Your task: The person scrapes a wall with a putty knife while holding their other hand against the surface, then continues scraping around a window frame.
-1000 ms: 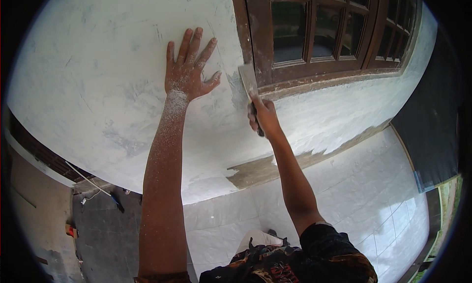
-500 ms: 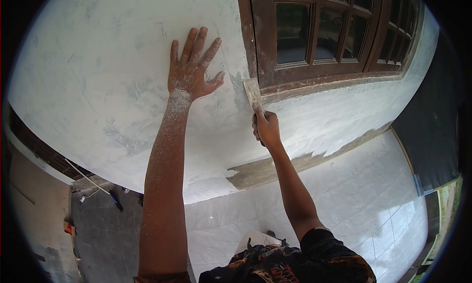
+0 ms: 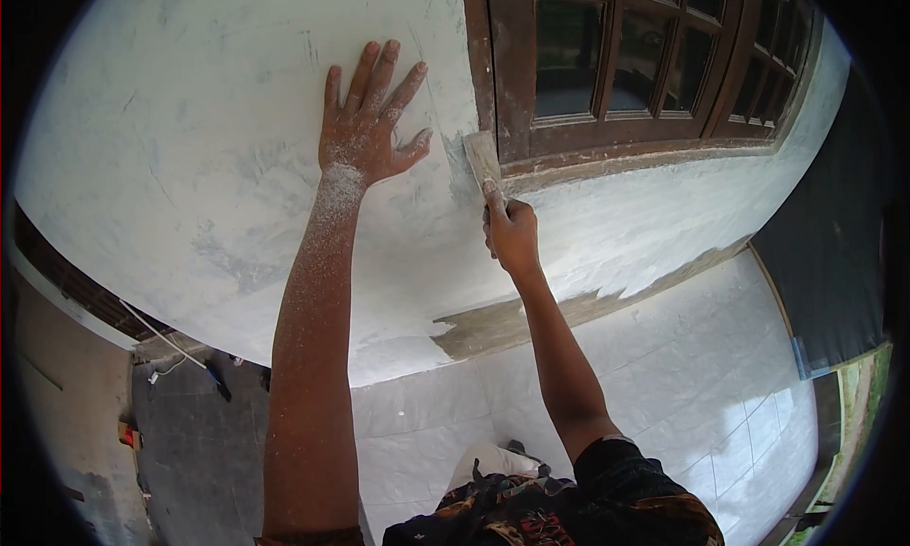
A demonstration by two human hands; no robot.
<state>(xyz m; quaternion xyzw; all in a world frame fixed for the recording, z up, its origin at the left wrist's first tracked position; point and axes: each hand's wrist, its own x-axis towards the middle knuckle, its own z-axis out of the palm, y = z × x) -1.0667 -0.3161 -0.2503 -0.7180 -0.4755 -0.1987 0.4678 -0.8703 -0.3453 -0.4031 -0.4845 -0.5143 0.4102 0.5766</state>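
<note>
My left hand (image 3: 360,134) lies against the white wall (image 3: 218,100) with its fingers spread. Pale dust covers its back, wrist and forearm. In my right hand (image 3: 512,231) is a putty knife (image 3: 482,159), gripped by its handle with the blade pointing up. The blade, smeared with pale material, is at the wall beside the lower left corner of the brown window frame (image 3: 513,129). Grey streaks mark the wall around the blade. My fist hides most of the handle.
A brown window (image 3: 569,58) with glass panes fills the upper right. Along the wall's foot runs a bare grey-brown strip (image 3: 483,328) above pale floor tiles (image 3: 588,394). A dark sheet (image 3: 820,233) hangs at right. A long white pole (image 3: 166,337) leans at lower left over dark flooring (image 3: 194,432).
The putty knife and my right hand have moved slightly up along the wall next to the window frame. My left hand stays spread on the wall, appearing slightly higher in view.
</note>
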